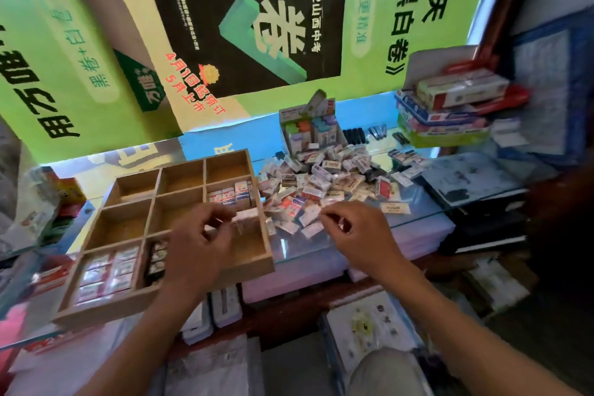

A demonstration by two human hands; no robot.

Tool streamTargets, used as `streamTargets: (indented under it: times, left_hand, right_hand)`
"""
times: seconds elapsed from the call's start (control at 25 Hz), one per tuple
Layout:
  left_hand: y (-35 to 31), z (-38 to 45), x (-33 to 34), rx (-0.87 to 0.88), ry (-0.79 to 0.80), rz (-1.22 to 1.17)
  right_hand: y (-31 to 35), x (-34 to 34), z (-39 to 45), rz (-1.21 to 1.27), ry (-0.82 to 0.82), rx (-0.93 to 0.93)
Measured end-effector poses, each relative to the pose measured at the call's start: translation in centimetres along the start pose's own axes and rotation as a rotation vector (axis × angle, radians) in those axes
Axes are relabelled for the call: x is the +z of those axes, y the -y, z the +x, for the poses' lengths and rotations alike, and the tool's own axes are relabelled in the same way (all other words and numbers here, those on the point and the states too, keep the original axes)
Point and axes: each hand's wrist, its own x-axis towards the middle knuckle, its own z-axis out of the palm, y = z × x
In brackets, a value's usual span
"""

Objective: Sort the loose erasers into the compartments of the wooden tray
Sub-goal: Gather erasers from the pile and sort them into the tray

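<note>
Here the tray (96, 309) on the desk (414, 202) holds erasers in its near-left cells (106, 273) and mid-right cell (229, 194). Left hand (201, 244) pinches an eraser (246, 214) over it; right hand (360, 235) pinches one at the loose pile (324, 173), right.

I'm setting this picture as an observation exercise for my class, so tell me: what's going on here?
A person is sorting small wrapped erasers into a square wooden tray with nine compartments on a glass counter. The left hand holds a white eraser over the tray's right side, and the right hand reaches into the edge of the big loose pile of erasers beside the tray. Erasers already sit in the near-left, near-middle and right-middle compartments; the others visible look empty.
</note>
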Motion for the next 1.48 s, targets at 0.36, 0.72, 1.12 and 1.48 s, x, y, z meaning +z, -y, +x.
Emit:
streamTargets:
  times: [0.36,0.72,1.12,1.48]
  left_hand:
    - [-5.0,0.0,15.7,0.418,0.217,0.323]
    - [-2.0,0.2,16.9,0.286,0.23,0.536]
    - [-1.8,0.2,17.2,0.282,0.207,0.538]
    - [-1.7,0.2,17.5,0.271,0.171,0.506]
  right_hand:
    - [-10.1,-7.9,0.8,-0.002,-0.168,0.36]
    - [-12.1,-4.5,9.8,-0.309,0.32,0.623]
    - [-12.2,-4.6,11.6,-0.502,0.329,0.702]
    - [-13.4,-5.6,11.5,-0.59,0.197,0.67]
